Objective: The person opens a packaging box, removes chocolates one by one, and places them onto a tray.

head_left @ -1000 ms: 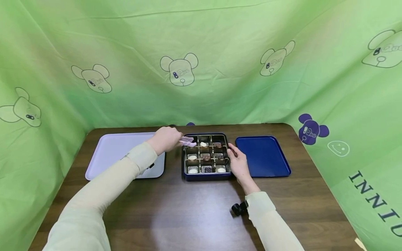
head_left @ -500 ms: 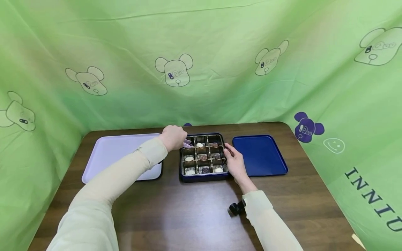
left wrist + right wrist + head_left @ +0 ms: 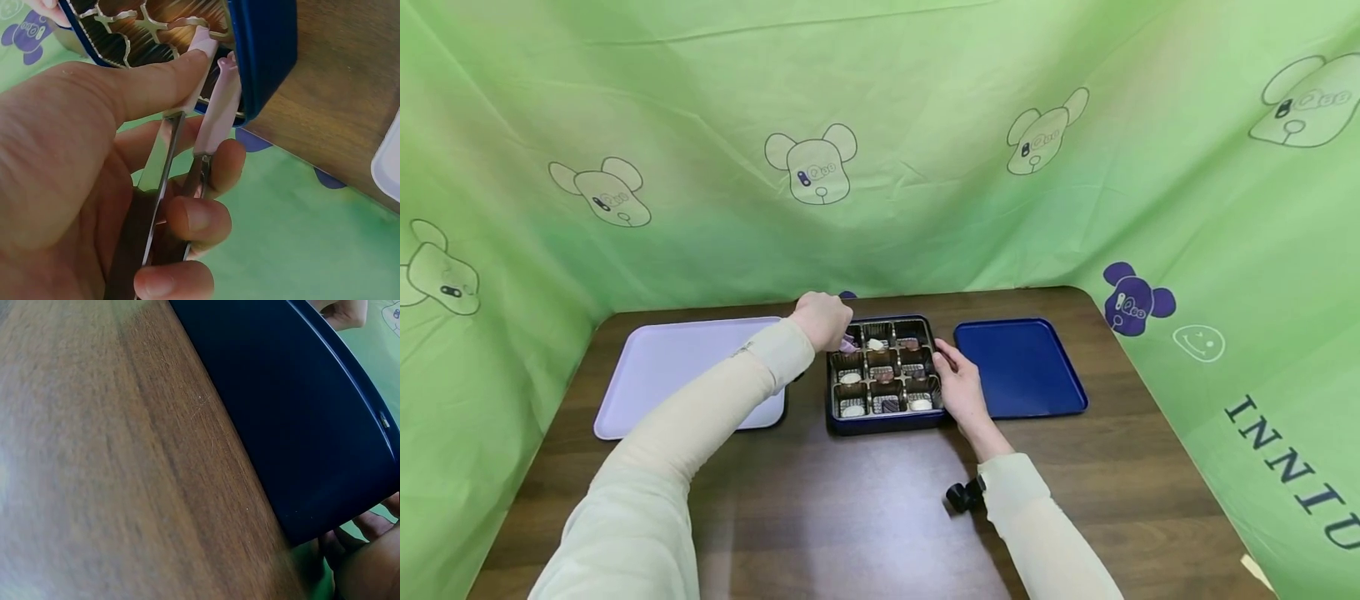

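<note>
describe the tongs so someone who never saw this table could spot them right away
On the brown wooden table, find the dark blue box of chocolates between the lilac tray and the blue tray. At the box's far left corner, the left hand grips the tongs: two metal arms ending in pale pink tips, the only tool there.
</note>
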`<state>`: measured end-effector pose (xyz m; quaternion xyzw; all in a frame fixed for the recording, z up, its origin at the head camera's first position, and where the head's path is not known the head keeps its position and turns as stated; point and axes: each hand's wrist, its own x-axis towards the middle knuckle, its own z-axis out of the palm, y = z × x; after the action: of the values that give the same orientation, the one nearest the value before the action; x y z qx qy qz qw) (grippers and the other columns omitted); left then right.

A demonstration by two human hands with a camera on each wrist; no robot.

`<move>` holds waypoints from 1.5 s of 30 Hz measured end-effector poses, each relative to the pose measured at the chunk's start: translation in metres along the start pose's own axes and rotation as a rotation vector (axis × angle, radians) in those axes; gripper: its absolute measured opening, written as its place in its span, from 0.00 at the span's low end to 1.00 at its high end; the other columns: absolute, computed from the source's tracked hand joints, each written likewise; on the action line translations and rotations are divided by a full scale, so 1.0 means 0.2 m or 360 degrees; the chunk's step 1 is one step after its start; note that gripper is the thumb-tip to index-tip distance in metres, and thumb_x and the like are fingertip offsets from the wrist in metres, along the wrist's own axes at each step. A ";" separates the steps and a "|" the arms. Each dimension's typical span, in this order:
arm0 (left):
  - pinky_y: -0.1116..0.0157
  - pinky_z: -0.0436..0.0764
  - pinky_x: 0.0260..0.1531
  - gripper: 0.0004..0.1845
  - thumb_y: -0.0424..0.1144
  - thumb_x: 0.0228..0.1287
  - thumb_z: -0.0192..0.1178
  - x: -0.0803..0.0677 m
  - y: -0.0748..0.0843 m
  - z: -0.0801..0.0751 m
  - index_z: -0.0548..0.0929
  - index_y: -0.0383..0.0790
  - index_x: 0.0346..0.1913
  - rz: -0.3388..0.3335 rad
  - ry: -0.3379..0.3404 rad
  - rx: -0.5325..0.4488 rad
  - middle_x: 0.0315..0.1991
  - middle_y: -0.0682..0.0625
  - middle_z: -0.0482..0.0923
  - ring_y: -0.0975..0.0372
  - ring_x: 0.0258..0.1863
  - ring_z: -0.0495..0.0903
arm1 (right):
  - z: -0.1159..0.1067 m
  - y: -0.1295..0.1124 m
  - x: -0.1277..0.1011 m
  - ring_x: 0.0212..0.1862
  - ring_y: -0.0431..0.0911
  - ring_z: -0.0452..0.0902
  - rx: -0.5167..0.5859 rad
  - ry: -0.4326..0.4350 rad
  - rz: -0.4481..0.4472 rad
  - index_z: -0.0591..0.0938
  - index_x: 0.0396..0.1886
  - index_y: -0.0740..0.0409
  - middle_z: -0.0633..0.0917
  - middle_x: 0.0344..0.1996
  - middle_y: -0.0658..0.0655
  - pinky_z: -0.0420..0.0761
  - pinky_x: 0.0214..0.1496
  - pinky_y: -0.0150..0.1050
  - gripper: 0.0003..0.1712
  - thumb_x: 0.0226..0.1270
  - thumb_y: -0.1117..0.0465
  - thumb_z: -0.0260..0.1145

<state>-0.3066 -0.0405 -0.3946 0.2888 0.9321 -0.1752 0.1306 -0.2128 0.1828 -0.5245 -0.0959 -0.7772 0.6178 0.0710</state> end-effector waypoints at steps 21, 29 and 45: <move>0.51 0.83 0.31 0.17 0.55 0.68 0.64 0.03 -0.02 0.04 0.85 0.46 0.46 -0.0009 -0.0012 -0.0024 0.44 0.47 0.84 0.53 0.41 0.83 | 0.01 0.00 0.00 0.65 0.54 0.72 -0.0007 0.0021 0.0015 0.72 0.71 0.63 0.77 0.64 0.68 0.70 0.66 0.45 0.24 0.80 0.61 0.56; 0.51 0.83 0.32 0.12 0.50 0.69 0.63 -0.02 -0.06 0.02 0.85 0.46 0.45 -0.0041 0.0036 -0.0049 0.43 0.48 0.84 0.53 0.41 0.83 | 0.00 -0.01 0.00 0.66 0.54 0.71 0.0001 -0.0003 0.0019 0.72 0.71 0.63 0.76 0.65 0.69 0.69 0.68 0.48 0.24 0.81 0.61 0.56; 0.49 0.82 0.30 0.12 0.50 0.68 0.63 -0.15 -0.16 -0.10 0.82 0.45 0.35 -0.0064 0.0229 -0.0131 0.33 0.48 0.82 0.51 0.33 0.82 | 0.00 0.00 0.00 0.66 0.54 0.71 0.0001 -0.0001 0.0014 0.71 0.72 0.64 0.76 0.65 0.69 0.69 0.67 0.46 0.24 0.80 0.62 0.56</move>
<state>-0.3045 -0.0721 -0.3587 0.2763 0.9511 -0.1182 0.0715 -0.2138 0.1829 -0.5239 -0.0991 -0.7766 0.6184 0.0681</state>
